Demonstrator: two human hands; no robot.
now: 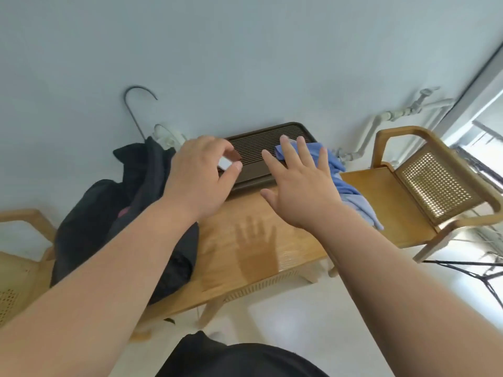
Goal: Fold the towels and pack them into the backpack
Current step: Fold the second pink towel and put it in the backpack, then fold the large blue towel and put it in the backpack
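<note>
A crumpled blue towel (pixel 349 190) lies at the table's far right, partly on the brown slatted tray (pixel 258 144) and hanging over the table edge. My right hand (pixel 302 183) hovers over its left part with fingers spread and straight. A black backpack (pixel 109 213) sits slumped on the left side of the wooden table (pixel 245 240), its top open. My left hand (pixel 202 172) is beside the backpack over the tray's left end, thumb and forefinger curled around a small white object (pixel 224 163). My right hand hides part of the towel.
A cane-backed wooden chair (pixel 430 183) stands right of the table, and another chair (pixel 16 268) at the left. A hanger hook (pixel 136 104) sticks up behind the backpack by the wall. White pipes (pixel 394 115) run along the wall, with a window at far right.
</note>
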